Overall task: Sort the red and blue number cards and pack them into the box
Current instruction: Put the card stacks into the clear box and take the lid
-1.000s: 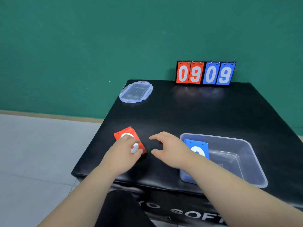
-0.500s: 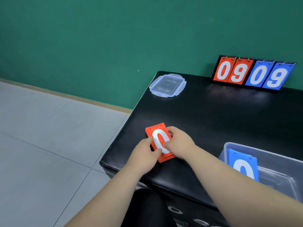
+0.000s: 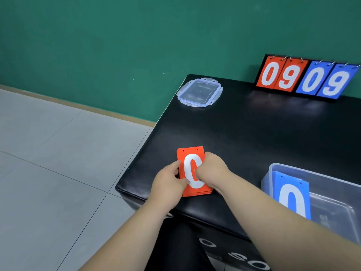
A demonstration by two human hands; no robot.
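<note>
A black table (image 3: 254, 143) stands against a green wall (image 3: 97, 45). At the back of the table a little scoreboard (image 3: 306, 78) stands up, showing 09 in red and 09 in blue. A clear lid (image 3: 199, 92) lies flat near the far left corner. The floor (image 3: 48, 163) has grey tiles. White letters (image 3: 244, 261) run along the table's front.

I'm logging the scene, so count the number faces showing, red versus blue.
Red: 3, two on the scoreboard, one atop the red stack.
Blue: 3, two on the scoreboard, one in the box.
Total: 6.
</note>
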